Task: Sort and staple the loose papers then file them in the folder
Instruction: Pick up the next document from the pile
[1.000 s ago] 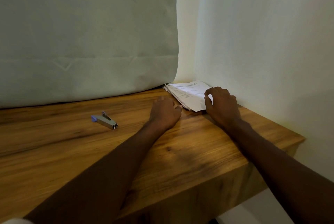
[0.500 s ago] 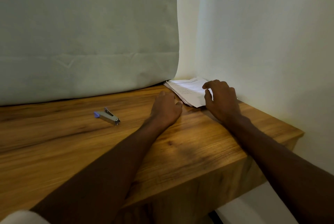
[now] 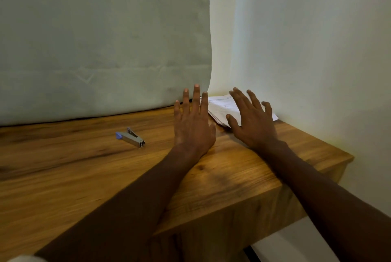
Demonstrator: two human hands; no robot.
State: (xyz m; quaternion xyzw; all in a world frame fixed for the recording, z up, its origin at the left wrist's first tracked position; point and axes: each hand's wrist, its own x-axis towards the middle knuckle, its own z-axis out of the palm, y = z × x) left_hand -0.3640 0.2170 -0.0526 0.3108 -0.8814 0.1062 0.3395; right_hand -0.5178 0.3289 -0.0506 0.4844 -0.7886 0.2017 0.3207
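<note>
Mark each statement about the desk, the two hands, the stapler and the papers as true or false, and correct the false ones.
1. The stapler lies on the wooden desk, left of both hands. True.
2. The left hand grips the stapler. False: its fingers are straight and it holds nothing.
3. The stack of papers sits in the far right corner by the wall. True.
4. The right hand is a closed fist. False: its fingers are spread over the papers.
5. An open folder lies beside the stapler. False: no folder is in view.
</note>
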